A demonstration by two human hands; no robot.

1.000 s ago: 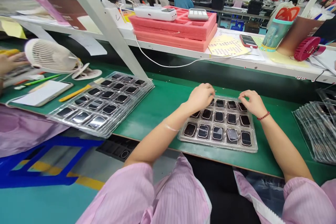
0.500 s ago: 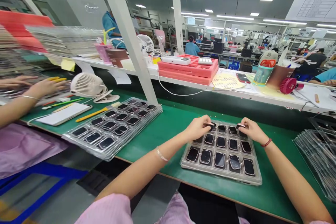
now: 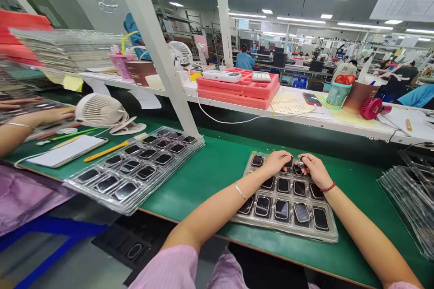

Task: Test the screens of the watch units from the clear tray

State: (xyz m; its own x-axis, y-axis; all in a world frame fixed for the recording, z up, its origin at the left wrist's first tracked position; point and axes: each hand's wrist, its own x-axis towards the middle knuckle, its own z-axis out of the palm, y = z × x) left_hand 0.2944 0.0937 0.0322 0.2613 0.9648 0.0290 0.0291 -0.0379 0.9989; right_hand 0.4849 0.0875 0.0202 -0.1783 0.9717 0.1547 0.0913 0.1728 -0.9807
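On the green bench in front of me lies a clear plastic tray (image 3: 285, 228) with smartwatches in rows of pockets, their dark screens facing up. Above its far row, my left hand (image 3: 277, 162) pinches a smartwatch (image 3: 289, 161) between thumb and fingers. Close beside it, my right hand (image 3: 315, 170) is closed on another smartwatch (image 3: 301, 161), turned edge-on. Both hands are nearly together, and my fingers partly cover the pockets below. One smartwatch (image 3: 301, 212) in the near row sits slightly crooked in its pocket.
Left of me lies a stack of clear trays (image 3: 132, 205) with more smartwatches, a yellow-handled brush (image 3: 106, 151) and a white fan (image 3: 98, 110). A co-worker's hand (image 3: 54, 117) is at far left. Stacked trays (image 3: 403, 203) stand right. Red foam trays (image 3: 237, 95) rest on the shelf.
My left hand has moved right with its smartwatch, and my right hand has come slightly left. The hands are now almost touching over the far row. The view has shifted a little.
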